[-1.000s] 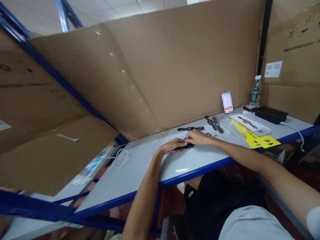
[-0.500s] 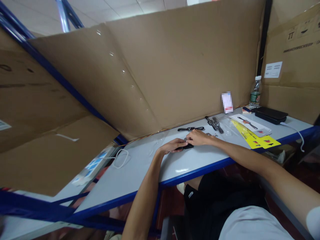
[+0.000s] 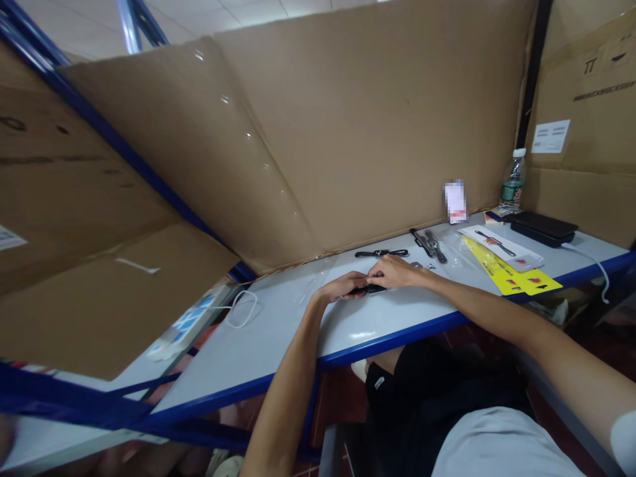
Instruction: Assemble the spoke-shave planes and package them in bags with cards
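A black spokeshave (image 3: pixel 376 289) lies low over the table, mostly covered by my two hands. My left hand (image 3: pixel 345 285) is closed around its left end. From the other side, my right hand (image 3: pixel 391 271) presses its fingertips together at the tool's middle; whatever is pinched there is hidden. Just behind my hands rests another black spokeshave (image 3: pixel 381 253), lying sideways. To the right of my right hand are a small metal blade (image 3: pixel 415 265) and some tiny shiny parts (image 3: pixel 430 266).
Further right are wrapped dark tools (image 3: pixel 435 247), a printed card (image 3: pixel 501 248), a yellow card (image 3: pixel 534 281), a black box (image 3: pixel 544 228) with a white cable and a bottle (image 3: pixel 513 182). A phone-like item (image 3: pixel 456 202) leans on the cardboard wall (image 3: pixel 372 132). A white cable (image 3: pixel 243 310) loops at left.
The view has shifted slightly. My hands stay together on the spokeshave, with only a small change in the fingers and the tool's angle.
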`<state>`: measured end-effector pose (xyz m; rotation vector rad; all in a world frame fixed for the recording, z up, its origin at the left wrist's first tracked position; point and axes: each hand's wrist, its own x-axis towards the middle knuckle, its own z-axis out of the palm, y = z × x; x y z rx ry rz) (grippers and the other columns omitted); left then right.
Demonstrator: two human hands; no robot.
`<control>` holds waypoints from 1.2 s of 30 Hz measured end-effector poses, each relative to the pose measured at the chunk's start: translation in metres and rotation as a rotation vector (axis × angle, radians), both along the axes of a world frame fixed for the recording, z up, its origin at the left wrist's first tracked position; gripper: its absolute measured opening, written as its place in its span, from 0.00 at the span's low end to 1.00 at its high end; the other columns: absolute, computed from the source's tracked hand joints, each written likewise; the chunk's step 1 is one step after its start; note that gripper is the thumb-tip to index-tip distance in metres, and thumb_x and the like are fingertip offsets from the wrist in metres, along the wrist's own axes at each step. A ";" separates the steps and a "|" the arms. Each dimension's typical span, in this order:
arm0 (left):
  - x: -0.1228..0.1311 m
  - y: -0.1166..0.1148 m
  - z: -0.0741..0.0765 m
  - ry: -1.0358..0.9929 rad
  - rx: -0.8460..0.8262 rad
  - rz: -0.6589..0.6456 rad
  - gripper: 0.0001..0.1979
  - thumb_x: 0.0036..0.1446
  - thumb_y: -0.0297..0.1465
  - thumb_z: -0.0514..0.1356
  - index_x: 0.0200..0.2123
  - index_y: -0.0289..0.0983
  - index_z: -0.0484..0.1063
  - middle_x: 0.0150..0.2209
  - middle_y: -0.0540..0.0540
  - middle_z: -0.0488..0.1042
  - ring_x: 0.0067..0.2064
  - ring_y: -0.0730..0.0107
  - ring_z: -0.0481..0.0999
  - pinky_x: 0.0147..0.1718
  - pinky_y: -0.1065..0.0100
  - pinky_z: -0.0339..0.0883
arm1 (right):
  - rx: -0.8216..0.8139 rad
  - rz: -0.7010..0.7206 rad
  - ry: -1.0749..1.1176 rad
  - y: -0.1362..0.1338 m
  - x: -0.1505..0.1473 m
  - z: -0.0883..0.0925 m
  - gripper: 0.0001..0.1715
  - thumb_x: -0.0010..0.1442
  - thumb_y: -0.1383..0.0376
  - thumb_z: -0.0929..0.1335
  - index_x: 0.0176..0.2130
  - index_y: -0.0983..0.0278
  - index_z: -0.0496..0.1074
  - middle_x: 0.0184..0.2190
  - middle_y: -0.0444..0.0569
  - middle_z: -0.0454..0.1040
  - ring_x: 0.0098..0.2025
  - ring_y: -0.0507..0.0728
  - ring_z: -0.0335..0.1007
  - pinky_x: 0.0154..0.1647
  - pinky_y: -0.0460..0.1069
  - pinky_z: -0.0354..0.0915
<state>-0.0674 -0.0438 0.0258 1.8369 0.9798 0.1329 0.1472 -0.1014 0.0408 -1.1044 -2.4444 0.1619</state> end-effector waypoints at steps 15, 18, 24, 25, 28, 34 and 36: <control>0.002 -0.002 0.003 0.037 0.002 -0.024 0.18 0.57 0.47 0.61 0.35 0.37 0.68 0.21 0.54 0.63 0.17 0.80 0.51 0.16 0.71 0.39 | 0.078 -0.120 -0.129 0.001 0.000 -0.002 0.15 0.67 0.60 0.68 0.37 0.64 0.83 0.34 0.56 0.82 0.33 0.57 0.74 0.32 0.49 0.51; 0.002 -0.003 0.004 0.025 -0.007 -0.042 0.17 0.57 0.46 0.61 0.35 0.36 0.69 0.21 0.54 0.63 0.17 0.80 0.50 0.17 0.71 0.39 | 0.048 -0.049 -0.101 -0.001 -0.003 -0.004 0.16 0.67 0.60 0.67 0.38 0.64 0.84 0.33 0.55 0.83 0.33 0.56 0.73 0.32 0.48 0.53; 0.001 -0.004 0.004 0.018 -0.007 -0.043 0.16 0.58 0.44 0.60 0.39 0.35 0.70 0.21 0.55 0.63 0.17 0.80 0.50 0.17 0.71 0.39 | 0.051 -0.049 -0.081 -0.002 -0.003 -0.001 0.16 0.69 0.59 0.67 0.40 0.63 0.84 0.35 0.54 0.83 0.34 0.55 0.73 0.32 0.48 0.53; 0.001 -0.004 0.005 0.020 -0.010 -0.039 0.17 0.58 0.44 0.60 0.39 0.35 0.70 0.21 0.54 0.63 0.17 0.80 0.50 0.16 0.71 0.39 | 0.060 -0.076 -0.093 -0.002 -0.002 -0.001 0.16 0.69 0.60 0.67 0.40 0.63 0.84 0.35 0.54 0.83 0.34 0.55 0.73 0.32 0.48 0.52; 0.002 -0.004 0.005 0.031 -0.007 -0.024 0.17 0.57 0.45 0.60 0.39 0.35 0.69 0.21 0.54 0.64 0.17 0.80 0.51 0.16 0.71 0.40 | 0.087 -0.138 -0.119 -0.001 0.001 0.001 0.17 0.68 0.60 0.67 0.38 0.64 0.84 0.35 0.55 0.83 0.34 0.56 0.74 0.32 0.48 0.51; 0.001 -0.003 0.004 0.032 0.009 -0.040 0.16 0.56 0.43 0.60 0.36 0.36 0.69 0.21 0.54 0.63 0.17 0.80 0.51 0.16 0.72 0.40 | 0.044 -0.056 -0.092 -0.004 -0.003 0.000 0.18 0.68 0.59 0.67 0.37 0.65 0.83 0.32 0.55 0.82 0.32 0.55 0.73 0.32 0.48 0.52; 0.001 -0.002 0.003 0.030 0.009 -0.033 0.15 0.56 0.43 0.61 0.36 0.36 0.70 0.20 0.54 0.63 0.17 0.80 0.51 0.16 0.72 0.40 | 0.032 -0.017 -0.077 -0.005 -0.005 -0.001 0.17 0.69 0.59 0.67 0.39 0.64 0.83 0.33 0.54 0.82 0.32 0.55 0.73 0.32 0.47 0.53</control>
